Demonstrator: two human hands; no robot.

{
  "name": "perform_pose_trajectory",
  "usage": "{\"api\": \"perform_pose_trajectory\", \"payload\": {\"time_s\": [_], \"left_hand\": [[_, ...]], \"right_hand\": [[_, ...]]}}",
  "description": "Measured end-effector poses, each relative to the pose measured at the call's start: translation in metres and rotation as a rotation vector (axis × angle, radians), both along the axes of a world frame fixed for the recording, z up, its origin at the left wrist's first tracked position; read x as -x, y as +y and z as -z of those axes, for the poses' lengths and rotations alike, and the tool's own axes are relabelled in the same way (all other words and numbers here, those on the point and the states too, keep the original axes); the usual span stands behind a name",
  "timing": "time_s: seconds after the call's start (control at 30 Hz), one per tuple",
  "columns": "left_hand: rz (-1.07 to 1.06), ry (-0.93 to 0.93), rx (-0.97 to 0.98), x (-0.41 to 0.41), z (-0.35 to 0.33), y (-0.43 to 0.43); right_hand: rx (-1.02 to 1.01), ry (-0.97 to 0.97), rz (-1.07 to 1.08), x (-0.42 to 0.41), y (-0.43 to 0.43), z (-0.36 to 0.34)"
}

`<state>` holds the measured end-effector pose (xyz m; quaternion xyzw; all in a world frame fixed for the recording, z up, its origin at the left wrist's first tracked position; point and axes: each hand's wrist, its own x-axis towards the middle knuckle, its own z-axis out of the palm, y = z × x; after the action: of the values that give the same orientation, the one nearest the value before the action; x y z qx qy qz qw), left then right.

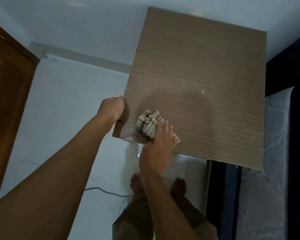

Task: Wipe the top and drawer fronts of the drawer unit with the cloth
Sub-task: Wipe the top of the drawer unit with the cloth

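At near-left corner of drawer unit [197, 80]: right hand [156, 149] flat, pressing bunched cloth [148, 122]; left hand [113, 108] fingers curled over left edge.

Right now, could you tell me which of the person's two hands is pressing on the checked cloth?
The right hand presses the checked beige cloth onto the brown wood-grain top; the left hand only grips its left edge.

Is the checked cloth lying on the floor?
No, the beige checked cloth sits on the brown wood-grain top of the drawer unit, pressed under the right hand.
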<state>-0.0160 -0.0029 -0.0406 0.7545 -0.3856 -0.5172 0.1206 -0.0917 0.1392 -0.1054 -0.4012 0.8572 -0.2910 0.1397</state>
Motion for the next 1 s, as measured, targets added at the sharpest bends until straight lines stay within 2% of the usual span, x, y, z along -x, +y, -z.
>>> {"api": "perform_pose_trajectory", "payload": {"time_s": [0.1,0.17,0.27,0.33,0.57,0.67,0.77,0.9,1.0], "left_hand": [[-0.042,0.119,-0.077,-0.009,-0.006,-0.007],[0.000,0.132,-0.092,-0.014,-0.006,-0.010],[0.086,0.116,-0.091,-0.024,-0.005,-0.014],[0.134,0.095,-0.085,-0.030,0.000,-0.018],[0.281,0.004,0.114,-0.023,0.011,-0.012],[0.301,-0.030,0.164,-0.017,0.017,-0.010],[0.298,-0.089,0.182,-0.008,0.019,-0.011],[0.304,-0.148,0.267,0.000,0.030,-0.021],[0.277,-0.088,0.318,0.000,0.039,-0.036]], "right_hand": [[-0.021,0.032,-0.178,-0.039,-0.004,-0.003],[-0.011,0.024,-0.359,-0.059,0.002,-0.007],[-0.043,-0.176,-0.624,-0.062,0.016,-0.022],[-0.061,-0.285,-0.710,-0.049,0.025,-0.035],[0.066,-0.338,-0.701,0.038,0.001,-0.078],[0.034,-0.301,-0.601,0.076,-0.027,-0.083],[0.099,-0.290,-0.485,0.108,-0.058,-0.084],[0.209,-0.175,-0.501,0.134,-0.106,-0.079],[0.208,-0.004,-0.564,0.141,-0.149,-0.066]]}}
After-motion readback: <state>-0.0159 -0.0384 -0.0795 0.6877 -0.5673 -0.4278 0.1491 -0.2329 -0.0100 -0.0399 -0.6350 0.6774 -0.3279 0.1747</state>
